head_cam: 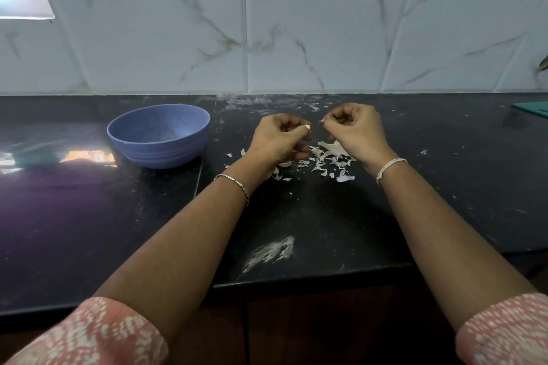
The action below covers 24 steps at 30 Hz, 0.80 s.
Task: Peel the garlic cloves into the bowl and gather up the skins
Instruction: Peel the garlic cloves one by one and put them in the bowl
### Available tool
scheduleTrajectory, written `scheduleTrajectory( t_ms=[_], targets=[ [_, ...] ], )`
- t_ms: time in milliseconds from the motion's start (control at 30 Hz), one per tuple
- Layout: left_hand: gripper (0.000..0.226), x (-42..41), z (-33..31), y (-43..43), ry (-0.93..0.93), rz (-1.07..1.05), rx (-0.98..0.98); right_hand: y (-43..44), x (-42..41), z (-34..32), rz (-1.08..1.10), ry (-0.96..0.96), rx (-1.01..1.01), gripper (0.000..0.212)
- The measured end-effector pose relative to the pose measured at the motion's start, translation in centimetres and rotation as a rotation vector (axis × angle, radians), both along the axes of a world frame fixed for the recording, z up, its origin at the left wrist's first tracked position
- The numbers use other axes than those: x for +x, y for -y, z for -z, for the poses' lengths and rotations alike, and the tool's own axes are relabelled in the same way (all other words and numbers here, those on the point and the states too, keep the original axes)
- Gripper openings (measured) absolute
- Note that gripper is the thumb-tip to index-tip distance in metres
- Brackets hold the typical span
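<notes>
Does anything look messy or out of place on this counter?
Yes. Loose garlic skins lie scattered on the counter beneath the left hand, which pinches a clove, and the right hand, which pinches a skin scrap. A whitish smear marks the counter near its front edge. The bowl stands upright, apart from them.

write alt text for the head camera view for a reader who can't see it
Two hands over a dark counter peel garlic: the left hand pinches a clove, the right hand pinches a bit of skin. Loose skins lie beneath them, and a blue bowl stands to the left.
</notes>
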<state>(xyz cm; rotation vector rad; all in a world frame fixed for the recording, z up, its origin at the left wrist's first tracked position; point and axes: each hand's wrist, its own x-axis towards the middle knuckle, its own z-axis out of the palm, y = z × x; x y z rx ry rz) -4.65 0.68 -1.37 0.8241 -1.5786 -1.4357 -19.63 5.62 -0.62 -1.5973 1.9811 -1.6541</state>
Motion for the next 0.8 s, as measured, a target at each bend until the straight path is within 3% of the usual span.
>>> scheduleTrajectory(
  t_ms=[100,200,267,433,600,800],
  targets=[
    [0.013,0.1,-0.1,-0.2,-0.019,0.050,0.024,0.0,-0.6,0.0,0.034,0.018,0.033,0.007],
    [0.014,0.2,-0.1,-0.3,-0.048,0.132,0.058,-0.6,-0.7,-0.3,-0.020,-0.212,0.232,0.015],
    [0.017,0.4,-0.1,-0.4,-0.073,0.161,0.077,-1.0,-0.5,-0.5,-0.035,-0.302,0.279,0.008],
    [0.021,0.5,-0.4,-0.5,-0.111,0.155,0.095,-1.1,-0.6,-0.4,-0.057,-0.162,0.197,0.030],
    [0.016,0.5,-0.4,-0.6,-0.127,0.122,0.095,-1.3,0.3,-0.8,-0.318,0.258,0.075,0.013],
    [0.011,0.4,-0.2,-0.3,-0.145,0.077,0.104,-0.8,0.7,-0.2,-0.247,0.074,-0.009,0.018]
  ],
)
